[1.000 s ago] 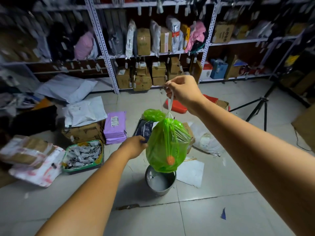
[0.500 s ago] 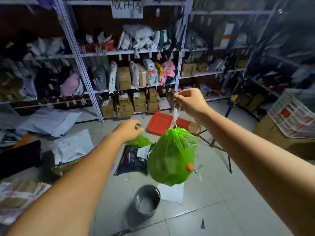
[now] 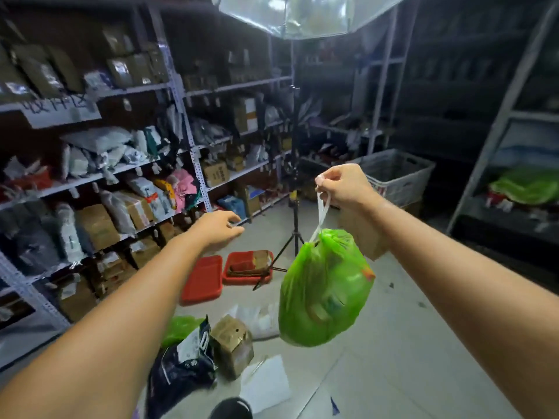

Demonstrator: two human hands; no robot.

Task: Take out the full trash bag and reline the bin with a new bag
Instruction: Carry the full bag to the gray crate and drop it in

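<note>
The full green trash bag [image 3: 325,290] hangs in mid-air over the floor, tied at the top with a white drawstring [image 3: 321,213]. My right hand [image 3: 344,184] pinches that drawstring from above. My left hand [image 3: 219,229] is held out to the left of the bag, empty, fingers loosely spread. A second bit of green bag [image 3: 181,326] lies on the floor behind a dark parcel. A dark rounded shape [image 3: 231,408] at the bottom edge may be the bin's rim; I cannot tell.
Metal shelves [image 3: 187,122] full of parcels line the left and back. On the floor lie two red trays [image 3: 202,278], a small cardboard box [image 3: 233,346], a dark mailer [image 3: 181,364] and white paper [image 3: 266,382]. A light-stand tripod [image 3: 295,225] stands ahead; a white crate [image 3: 396,173] sits at right.
The view has swung up and to the right. The bag has been carried away from the grey bin, which has dropped out of clear view. My left hand stays off the bag.
</note>
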